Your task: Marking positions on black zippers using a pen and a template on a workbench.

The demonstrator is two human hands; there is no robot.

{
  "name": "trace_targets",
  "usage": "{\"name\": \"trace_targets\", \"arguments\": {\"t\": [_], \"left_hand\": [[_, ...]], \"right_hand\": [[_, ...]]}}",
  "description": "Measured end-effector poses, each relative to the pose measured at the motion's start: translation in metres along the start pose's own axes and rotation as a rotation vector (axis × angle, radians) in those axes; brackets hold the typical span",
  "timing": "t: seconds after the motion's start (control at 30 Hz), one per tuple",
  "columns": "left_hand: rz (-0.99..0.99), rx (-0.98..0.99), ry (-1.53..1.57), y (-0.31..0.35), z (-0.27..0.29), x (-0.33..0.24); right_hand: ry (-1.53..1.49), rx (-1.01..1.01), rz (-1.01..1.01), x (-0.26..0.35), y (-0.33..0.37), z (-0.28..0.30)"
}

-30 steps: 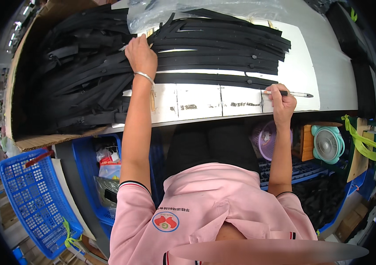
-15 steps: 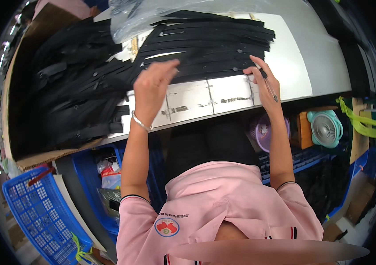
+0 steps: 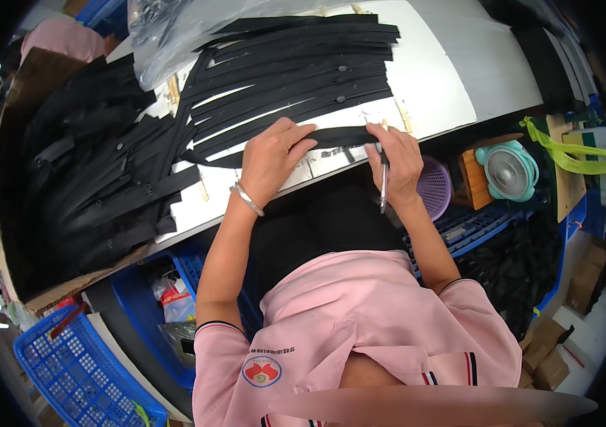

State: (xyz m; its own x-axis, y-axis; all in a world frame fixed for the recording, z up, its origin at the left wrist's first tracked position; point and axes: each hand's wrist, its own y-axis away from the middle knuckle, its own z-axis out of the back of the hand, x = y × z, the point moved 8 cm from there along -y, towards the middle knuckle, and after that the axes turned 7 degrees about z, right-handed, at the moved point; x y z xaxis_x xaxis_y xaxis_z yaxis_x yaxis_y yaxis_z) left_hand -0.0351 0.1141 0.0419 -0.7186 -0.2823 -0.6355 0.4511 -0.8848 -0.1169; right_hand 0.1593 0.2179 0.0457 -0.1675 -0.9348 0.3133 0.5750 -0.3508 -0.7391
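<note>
Left grip (image 3: 269, 158), right grip (image 3: 399, 162), narrow; pinching black strap (image 3: 340, 136)

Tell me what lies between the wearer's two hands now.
A black strap spans from the left hand to the right hand, the white board beneath, in the head view.

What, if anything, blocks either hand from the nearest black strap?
Nothing visible. The left hand and right hand both hold the black strap, its stretch between them uncovered. The right hand also holds a pen, outside that stretch.
</note>
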Motion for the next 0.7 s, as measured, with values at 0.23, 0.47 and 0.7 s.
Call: {"name": "trace_targets", "arguments": {"t": [0.23,0.47,0.7], "left_hand": [[-0.096,-0.128,0.028,0.009,0.015,0.016],[0.004,-0.178,-0.102,0.034,0.041,0.037],[0.018,-0.327,-0.295,0.093,0.039,0.033]], "right_hand": [[0.231,0.275,0.133,-0.027,0.014,0.0],[0.152,0.231,0.123,-0.047,0.011,0.007],[0.136,0.24,0.141,-0.051,0.015,0.004]]}}
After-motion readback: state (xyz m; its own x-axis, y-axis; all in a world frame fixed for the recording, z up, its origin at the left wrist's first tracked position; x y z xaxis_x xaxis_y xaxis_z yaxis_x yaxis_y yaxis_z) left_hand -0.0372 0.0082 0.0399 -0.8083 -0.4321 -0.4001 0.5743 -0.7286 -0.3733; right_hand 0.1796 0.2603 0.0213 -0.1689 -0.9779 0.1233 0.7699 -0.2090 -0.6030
